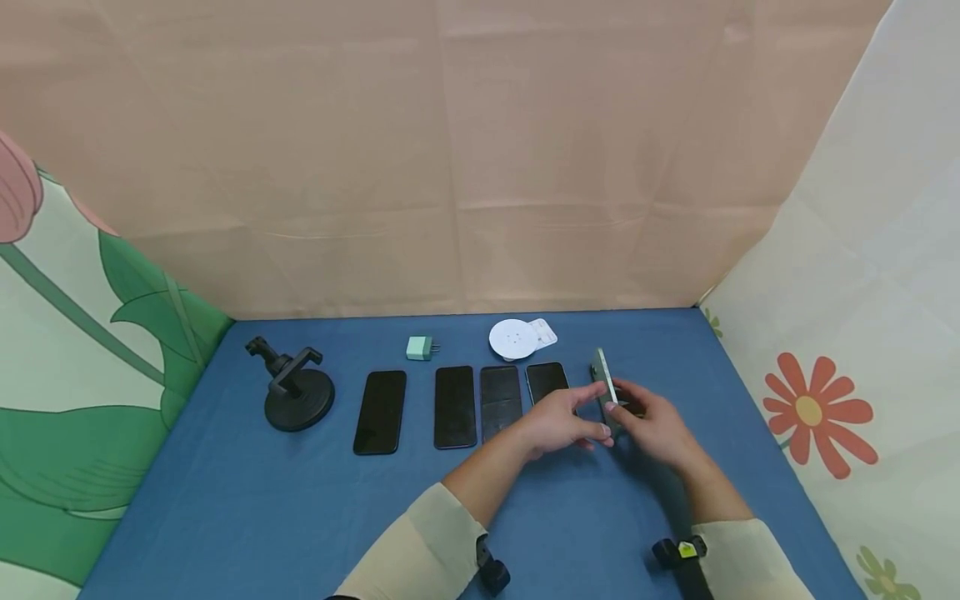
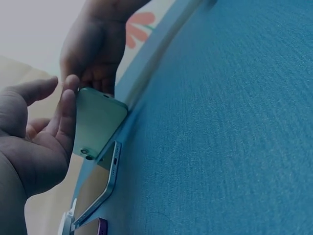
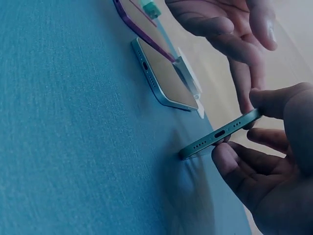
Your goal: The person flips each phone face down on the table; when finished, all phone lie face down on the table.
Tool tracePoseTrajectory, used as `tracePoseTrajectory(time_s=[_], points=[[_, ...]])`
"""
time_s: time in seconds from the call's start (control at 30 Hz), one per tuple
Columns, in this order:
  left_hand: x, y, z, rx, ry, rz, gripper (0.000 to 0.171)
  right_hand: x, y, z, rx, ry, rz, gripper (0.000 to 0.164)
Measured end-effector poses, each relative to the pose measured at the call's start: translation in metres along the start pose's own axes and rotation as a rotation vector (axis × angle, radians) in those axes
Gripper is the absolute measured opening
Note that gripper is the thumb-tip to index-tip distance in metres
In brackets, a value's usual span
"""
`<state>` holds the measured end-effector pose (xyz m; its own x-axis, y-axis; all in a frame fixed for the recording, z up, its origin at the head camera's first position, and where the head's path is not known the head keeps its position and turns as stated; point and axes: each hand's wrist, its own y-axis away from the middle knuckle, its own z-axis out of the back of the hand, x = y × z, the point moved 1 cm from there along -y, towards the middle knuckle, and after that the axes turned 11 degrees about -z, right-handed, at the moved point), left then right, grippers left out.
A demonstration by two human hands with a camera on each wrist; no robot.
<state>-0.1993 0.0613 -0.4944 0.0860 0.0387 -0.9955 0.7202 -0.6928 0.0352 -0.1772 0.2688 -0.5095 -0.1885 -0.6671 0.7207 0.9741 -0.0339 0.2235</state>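
Observation:
My right hand (image 1: pixel 656 425) pinches a pale green smartphone (image 1: pixel 603 372) between thumb and fingers, tipped up on its long edge. In the left wrist view the phone's back (image 2: pixel 100 120) and camera lenses show. Its bottom edge with the charging port (image 3: pixel 220 133) faces the right wrist camera. My left hand (image 1: pixel 562 421) reaches over from the left with fingers loosely extended, fingertips right at the phone's side edge. Beside that hand a dark-screened phone (image 1: pixel 547 380) lies on the table, partly hidden by it.
To the left, more dark-screened phones (image 1: pixel 454 407) lie in a row on the blue table (image 1: pixel 285 500). Behind them are a pale green charger plug (image 1: pixel 420 347) and a round white disc (image 1: pixel 513 339) with a tag. A black stand (image 1: pixel 300 400) is at far left.

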Motion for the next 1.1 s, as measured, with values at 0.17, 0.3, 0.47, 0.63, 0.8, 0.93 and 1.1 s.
tracePoseTrajectory(time_s=[0.17, 0.3, 0.47, 0.63, 0.8, 0.93, 1.1], points=[[0.006, 0.000, -0.002, -0.020, 0.006, 0.013, 0.072, -0.002, 0.001, 0.004, -0.040, -0.030, 0.015, 0.061], [0.014, -0.001, -0.006, -0.032, 0.019, 0.049, 0.071, -0.004, 0.003, 0.007, -0.068, -0.036, 0.027, 0.060], [0.021, -0.002, -0.011, -0.040, 0.046, 0.087, 0.070, -0.006, 0.003, 0.009, -0.105, -0.040, 0.025, 0.057], [0.026, -0.003, -0.014, -0.033, 0.061, 0.114, 0.070, -0.008, 0.005, 0.012, -0.124, -0.044, 0.019, 0.054], [0.028, -0.002, -0.016, -0.037, 0.068, 0.128, 0.071, -0.012, 0.007, 0.016, -0.119, -0.038, 0.003, 0.052], [0.030, -0.003, -0.016, -0.040, 0.078, 0.135, 0.071, -0.016, 0.007, 0.019, -0.119, -0.038, -0.003, 0.052], [0.032, -0.005, -0.017, -0.052, 0.076, 0.131, 0.073, -0.021, 0.008, 0.021, -0.132, -0.026, -0.008, 0.054]])
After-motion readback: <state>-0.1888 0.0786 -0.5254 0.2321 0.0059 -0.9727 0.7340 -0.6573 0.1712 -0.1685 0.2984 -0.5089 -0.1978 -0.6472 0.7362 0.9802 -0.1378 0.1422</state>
